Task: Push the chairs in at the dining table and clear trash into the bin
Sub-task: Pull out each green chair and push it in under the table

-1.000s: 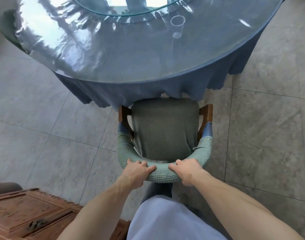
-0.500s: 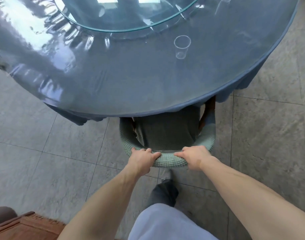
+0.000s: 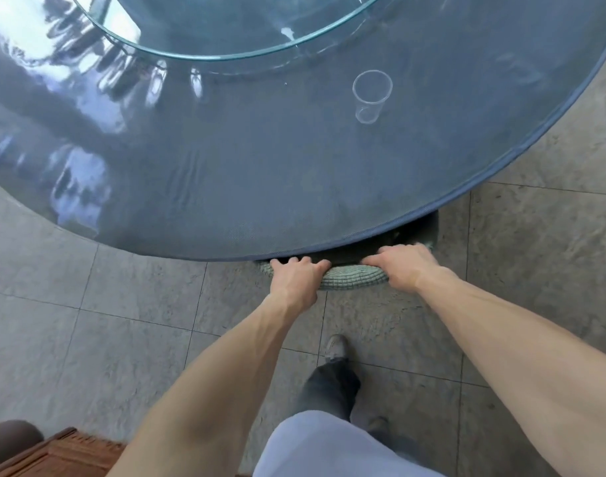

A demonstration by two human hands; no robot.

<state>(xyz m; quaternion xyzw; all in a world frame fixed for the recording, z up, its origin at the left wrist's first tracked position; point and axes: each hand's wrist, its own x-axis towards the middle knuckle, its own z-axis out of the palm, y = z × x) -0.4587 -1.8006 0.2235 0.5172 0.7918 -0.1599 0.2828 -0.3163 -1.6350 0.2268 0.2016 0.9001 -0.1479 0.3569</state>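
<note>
Both hands hold the curved top of the chair backrest (image 3: 353, 277), which wears a green knitted cover. The left hand (image 3: 296, 282) has its grip closed over the left part of the rail, fingers curled over the top edge. The right hand (image 3: 403, 266) has its grip closed on the right part, fingers reaching toward the counter edge. Nearly all of the chair sits beneath the round counter (image 3: 260, 173); only the backrest rim shows past the blue tablecloth edge. A clear plastic cup (image 3: 371, 95) stands upright on the counter, well apart from the hands, near the glass turntable (image 3: 225, 46). One shoe (image 3: 336, 346) rests on the grey tiled floor (image 3: 88, 321) below.
</note>
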